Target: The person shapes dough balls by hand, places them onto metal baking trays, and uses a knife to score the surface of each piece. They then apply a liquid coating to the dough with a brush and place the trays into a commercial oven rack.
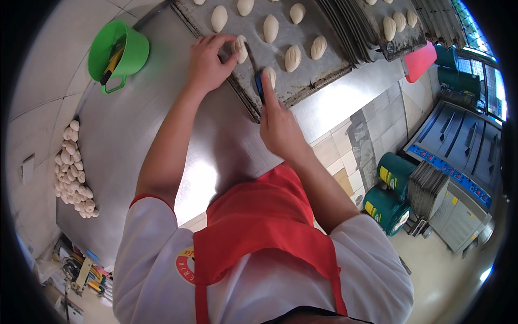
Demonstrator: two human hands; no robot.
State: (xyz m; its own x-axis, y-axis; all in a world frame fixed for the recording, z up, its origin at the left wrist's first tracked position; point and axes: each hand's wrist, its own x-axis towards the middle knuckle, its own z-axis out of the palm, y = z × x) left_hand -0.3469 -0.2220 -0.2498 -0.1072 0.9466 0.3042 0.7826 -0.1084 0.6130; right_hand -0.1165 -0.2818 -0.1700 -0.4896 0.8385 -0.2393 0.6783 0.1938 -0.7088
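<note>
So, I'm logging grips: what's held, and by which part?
The right hand holds a knife by its handle; the left hand touches a dough piece, grip unclear.

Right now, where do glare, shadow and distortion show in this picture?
Head view: white glare on the shiny grey metal table, a shadowy patch beyond the red cloth apron; head view: bright barred window washed out at right, straight edges bowing near the black rim.

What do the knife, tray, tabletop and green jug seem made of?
Knife: thin blade, likely metal; dark, blue-edged handle, perhaps plastic.
Tray: probably sheet metal, dull grey, with browned, worn edges.
Tabletop: likely stainless steel, satin, throwing back bright glare.
Green jug: seemingly plastic, semi-gloss, evenly coloured, its handle apparently moulded on.
</note>
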